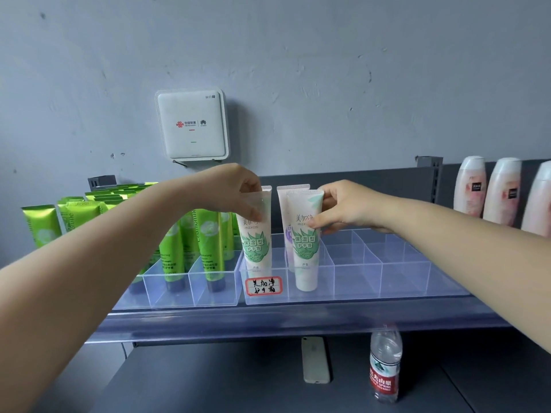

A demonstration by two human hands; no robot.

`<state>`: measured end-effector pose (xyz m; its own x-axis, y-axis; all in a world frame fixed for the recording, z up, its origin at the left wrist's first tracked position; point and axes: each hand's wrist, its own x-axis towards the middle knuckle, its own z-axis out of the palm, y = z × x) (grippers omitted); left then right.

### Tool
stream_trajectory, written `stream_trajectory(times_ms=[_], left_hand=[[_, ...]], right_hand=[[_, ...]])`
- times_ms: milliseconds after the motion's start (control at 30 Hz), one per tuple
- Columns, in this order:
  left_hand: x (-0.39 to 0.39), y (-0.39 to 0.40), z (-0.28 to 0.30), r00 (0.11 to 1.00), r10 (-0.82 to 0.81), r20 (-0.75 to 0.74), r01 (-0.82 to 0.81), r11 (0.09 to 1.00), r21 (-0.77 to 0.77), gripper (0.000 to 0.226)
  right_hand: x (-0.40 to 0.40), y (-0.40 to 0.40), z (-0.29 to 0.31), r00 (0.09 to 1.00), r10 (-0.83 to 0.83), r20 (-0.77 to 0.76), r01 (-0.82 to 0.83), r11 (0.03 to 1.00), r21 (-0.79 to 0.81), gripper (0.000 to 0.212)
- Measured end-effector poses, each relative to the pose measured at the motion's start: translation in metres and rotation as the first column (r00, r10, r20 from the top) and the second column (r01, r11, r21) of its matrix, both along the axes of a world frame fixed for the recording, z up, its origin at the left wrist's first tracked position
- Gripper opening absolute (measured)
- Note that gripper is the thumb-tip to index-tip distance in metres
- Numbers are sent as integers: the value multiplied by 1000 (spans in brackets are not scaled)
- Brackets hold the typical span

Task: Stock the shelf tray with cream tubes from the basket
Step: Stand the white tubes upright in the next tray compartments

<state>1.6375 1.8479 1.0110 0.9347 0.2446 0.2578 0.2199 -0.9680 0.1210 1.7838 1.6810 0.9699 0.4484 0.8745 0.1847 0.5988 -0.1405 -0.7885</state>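
A clear divided shelf tray (pixel 387 281) with a red-edged handwritten label (pixel 264 286) stands on the shelf. My left hand (pixel 235 189) pinches the top of a white cream tube with green leaves (pixel 257 242), upright in the tray's leftmost slot. My right hand (pixel 343 208) grips a second white-green tube (pixel 306 251) by its upper part, cap down in the front of the neighbouring slot. Behind that one stands a white tube with a purple print (pixel 285 219), mostly hidden. The basket is out of view.
Green tubes (pixel 208 242) fill another clear tray (pixel 190 290) to the left. Pink-white bottles (pixel 489 192) stand at the right of the shelf. On the lower shelf lie a phone (pixel 316 360) and a water bottle (pixel 385 365). A white router (pixel 192 125) hangs on the wall.
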Motion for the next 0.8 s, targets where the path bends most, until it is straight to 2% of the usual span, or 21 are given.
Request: stream_trajectory(times_ms=[100, 167, 267, 400, 567, 800], left_hand=[[0, -4, 5, 997, -6, 78, 8, 1000, -26, 32], [2, -11, 8, 992, -16, 124, 17, 1000, -7, 38], [8, -25, 10, 987, -31, 156, 18, 996, 83, 47], [25, -55, 7, 965, 1, 261, -87, 944, 318, 51], [52, -102, -1, 960, -34, 277, -92, 899, 429, 51], [85, -177, -11, 968, -154, 197, 24, 842, 540, 53]], right_hand=[[3, -5, 3, 999, -47, -11, 48, 997, 52, 18], [4, -13, 7, 993, -117, 30, 114, 990, 88, 27], [6, -32, 12, 942, -247, 229, 227, 968, 108, 43], [7, -67, 14, 802, -306, 514, 314, 947, 73, 53], [2, -120, 17, 544, -348, 763, 493, 869, 44, 55], [3, -201, 12, 308, -345, 887, 683, 729, 46, 55]])
